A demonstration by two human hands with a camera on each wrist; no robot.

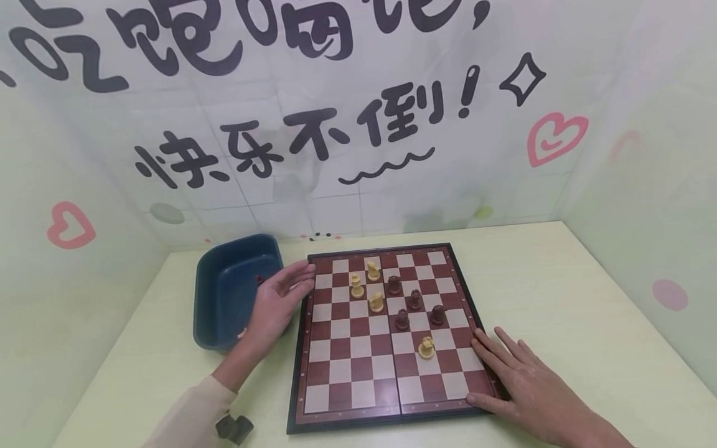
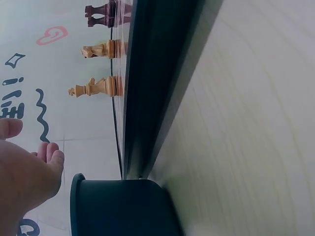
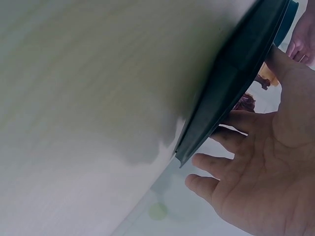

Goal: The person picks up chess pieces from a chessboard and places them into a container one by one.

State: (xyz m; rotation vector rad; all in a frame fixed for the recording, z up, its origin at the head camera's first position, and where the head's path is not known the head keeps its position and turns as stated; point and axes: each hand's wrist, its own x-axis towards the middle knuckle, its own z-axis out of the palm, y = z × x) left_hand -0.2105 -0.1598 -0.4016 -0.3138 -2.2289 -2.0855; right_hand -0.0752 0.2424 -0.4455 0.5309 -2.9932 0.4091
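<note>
A brown-and-cream chessboard (image 1: 350, 368) with a dark frame lies flat on the table. Several cream pieces stand on it, among them a king (image 2: 93, 87), a knight (image 2: 98, 50) and a crowned piece (image 1: 427, 348) nearer the front. Several dark brown pieces (image 1: 414, 299) are grouped right of the middle fold. My left hand (image 1: 282, 300) hovers by the board's upper left edge, fingers loosely bent and holding nothing. My right hand (image 1: 526, 379) rests with spread fingers on the board's right edge, its thumb at the front right corner.
A dark blue plastic bin (image 1: 203, 305) stands left of the board, with a dark red piece (image 1: 259, 279) inside, partly hidden by my left hand. Pale walls with black lettering (image 1: 319, 134) and pink hearts rise behind and beside the light wooden table (image 1: 515, 267).
</note>
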